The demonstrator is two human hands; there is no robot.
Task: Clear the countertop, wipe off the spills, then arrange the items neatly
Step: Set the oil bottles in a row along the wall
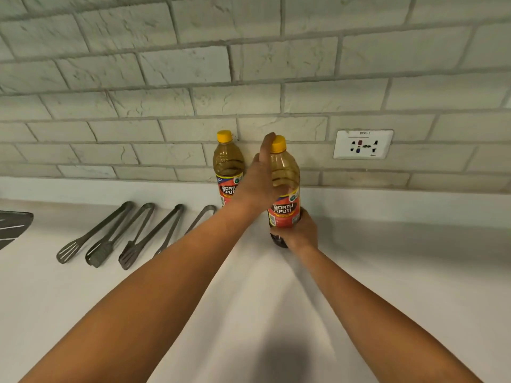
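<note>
Right hand point(300, 230) grips bottle point(286, 189) (left hand point(260, 183) steadies it)

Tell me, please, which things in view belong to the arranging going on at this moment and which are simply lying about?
In hand: near bottle, gripped low by the right hand, with the left hand against its upper part; second bottle standing by the wall; countertop.

Lying about: four tongs in a row; dark utensil at the left edge; wall socket.

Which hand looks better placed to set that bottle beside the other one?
Probably the right hand: it grips the near bottle low round its base. The left hand only rests open against its upper side.
</note>
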